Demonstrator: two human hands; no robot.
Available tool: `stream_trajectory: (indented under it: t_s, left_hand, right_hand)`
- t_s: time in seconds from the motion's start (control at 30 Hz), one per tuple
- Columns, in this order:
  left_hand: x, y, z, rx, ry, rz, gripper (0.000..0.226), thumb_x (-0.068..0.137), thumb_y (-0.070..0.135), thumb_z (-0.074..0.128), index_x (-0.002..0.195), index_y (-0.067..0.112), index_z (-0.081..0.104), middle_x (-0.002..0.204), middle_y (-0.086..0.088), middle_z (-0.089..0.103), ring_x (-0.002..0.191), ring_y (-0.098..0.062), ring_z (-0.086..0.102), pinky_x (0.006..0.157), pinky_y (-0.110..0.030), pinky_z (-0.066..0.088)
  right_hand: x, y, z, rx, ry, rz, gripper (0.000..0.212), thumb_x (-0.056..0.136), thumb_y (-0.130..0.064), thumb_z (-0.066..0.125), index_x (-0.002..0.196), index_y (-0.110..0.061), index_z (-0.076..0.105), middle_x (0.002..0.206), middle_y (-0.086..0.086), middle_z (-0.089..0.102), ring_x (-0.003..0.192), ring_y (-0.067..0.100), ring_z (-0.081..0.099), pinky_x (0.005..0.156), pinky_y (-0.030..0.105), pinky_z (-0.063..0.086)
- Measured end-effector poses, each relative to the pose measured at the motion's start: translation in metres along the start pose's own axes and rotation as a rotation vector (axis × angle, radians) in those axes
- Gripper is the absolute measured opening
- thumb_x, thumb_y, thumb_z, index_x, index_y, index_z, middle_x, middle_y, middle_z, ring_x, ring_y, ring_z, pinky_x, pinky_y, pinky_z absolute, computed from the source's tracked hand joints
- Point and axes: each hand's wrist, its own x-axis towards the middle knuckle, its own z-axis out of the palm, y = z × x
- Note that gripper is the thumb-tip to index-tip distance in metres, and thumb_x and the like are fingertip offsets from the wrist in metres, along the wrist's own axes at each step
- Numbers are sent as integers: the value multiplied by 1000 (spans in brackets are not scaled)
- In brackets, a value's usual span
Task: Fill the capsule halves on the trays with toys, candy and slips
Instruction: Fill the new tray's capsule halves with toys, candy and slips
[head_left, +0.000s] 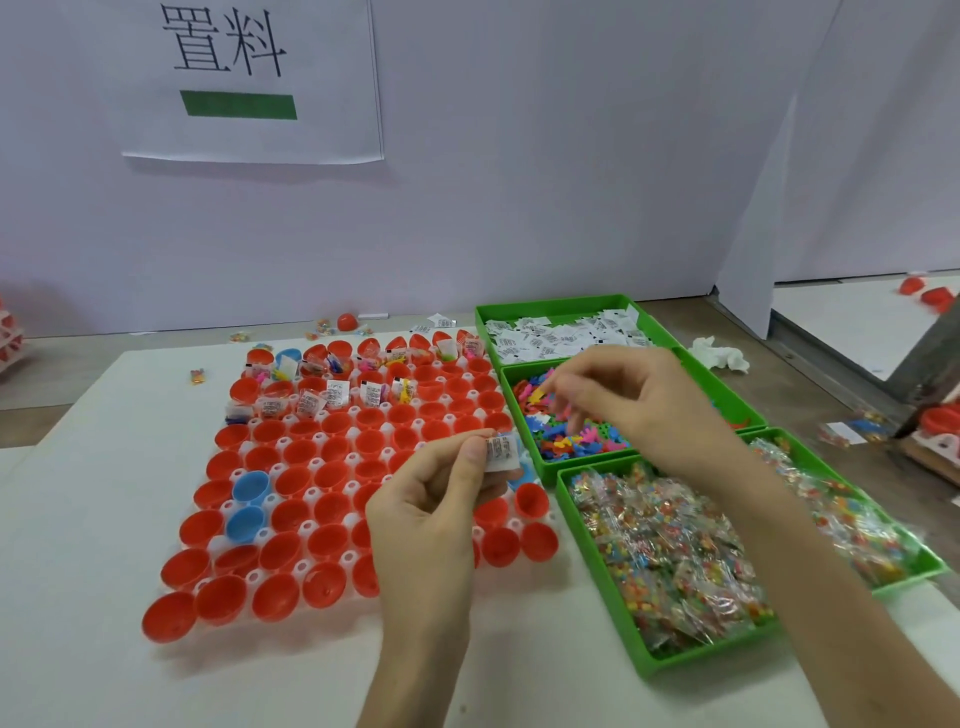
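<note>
Capsule halves (332, 506), mostly red with a few blue ones (251, 487), sit open side up in a white tray (349, 558) on the white table (93, 519), left of centre. The two far rows (337, 392) already hold slips, coloured toys and candy; the nearer rows are bare cups.

Above the tray's right edge, the left hand (431, 525) pinches a small printed slip (501, 452) between thumb and forefinger, the other fingers curled in under the palm. The right hand (639, 400) hangs over the middle bin, its fingers (566, 400) bent downward toward the toys (576, 441); they are blurred, so whether they grip anything cannot be told.

Just right of the tray, three green bins run from far to near: the slips bin (550, 304), the toy bin (582, 466), and the candy bin (701, 656) full of clear packets. Another green bin (930, 564) of packets lies further right, partly behind the right forearm. A crumpled tissue (719, 353) lies beyond it. On the far wall hangs a paper sign (249, 104) with a green bar.
</note>
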Motion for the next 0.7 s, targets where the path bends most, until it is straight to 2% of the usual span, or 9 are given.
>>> stream_trajectory:
  t_s: [0.07, 0.1, 0.13, 0.2, 0.27, 0.33, 0.47, 0.6, 0.7]
  left_hand:
    - [-1, 1, 0, -14, 10, -20, 14, 81, 28, 67, 87, 26, 80, 80, -6, 78, 75, -21, 76, 65, -19, 57]
    - [-1, 1, 1, -18, 12, -26, 14, 81, 28, 67, 87, 26, 80, 78, -6, 77, 71, -21, 75, 63, -19, 57]
    - [-2, 2, 1, -19, 11, -26, 14, 80, 28, 68, 87, 26, 80, 76, -6, 77, 68, -20, 75, 62, -19, 57]
    - [-3, 2, 3, -7, 7, -23, 13, 80, 26, 68, 86, 26, 80, 75, -6, 76, 64, -19, 74, 59, -18, 56]
    - [-4, 2, 4, -7, 7, -24, 12, 81, 24, 68, 83, 24, 80, 74, -6, 76, 63, -19, 74, 58, -18, 56]
    - [-4, 2, 5, -11, 8, -26, 12, 81, 23, 68, 81, 24, 80, 75, -6, 77, 64, -19, 74, 59, -18, 56]
    - [-4, 2, 5, -7, 20, -40, 11, 85, 17, 67, 85, 18, 78, 74, -6, 77, 64, -19, 74, 58, -18, 56]
    - [-4, 3, 5, -3, 22, -63, 12, 84, 20, 67, 88, 16, 77, 74, -5, 77, 64, -17, 74, 58, -17, 56]
    - [-4, 4, 5, -16, 40, -91, 13, 80, 25, 69, 85, 20, 79, 76, -6, 77, 65, -18, 74, 58, -18, 56]
  right_hand:
    - [4, 15, -11, -216, 164, 86, 11, 94, -24, 66, 89, -31, 74, 77, -9, 73, 71, 4, 68, 67, 21, 56]
    - [5, 22, -15, -340, 186, 133, 13, 94, -24, 66, 90, -34, 73, 77, -14, 71, 72, -1, 66, 63, 14, 49]
    - [6, 29, -17, -433, 160, 186, 13, 94, -23, 67, 93, -34, 74, 81, -19, 69, 72, -4, 63, 61, 10, 43]
    - [7, 41, -15, -513, 34, 278, 12, 95, -25, 66, 103, -32, 74, 90, -21, 66, 73, -3, 59, 61, 11, 37]
    - [7, 47, -10, -532, -75, 320, 12, 94, -27, 67, 104, -32, 72, 94, -17, 66, 75, -2, 57, 61, 15, 37]
    - [7, 48, -6, -538, -90, 325, 10, 92, -25, 70, 96, -34, 71, 92, -12, 66, 78, 1, 59, 62, 16, 39]
    - [8, 49, -4, -519, -16, 305, 17, 87, -18, 76, 83, -34, 70, 78, -6, 67, 74, 11, 63, 61, 19, 46]
    - [8, 50, -5, -511, 96, 260, 14, 87, -19, 76, 87, -33, 73, 74, -11, 68, 68, 4, 63, 62, 18, 46]
    - [8, 42, -8, -418, 190, 195, 15, 88, -16, 75, 88, -31, 77, 77, -14, 72, 72, 4, 67, 67, 20, 55]
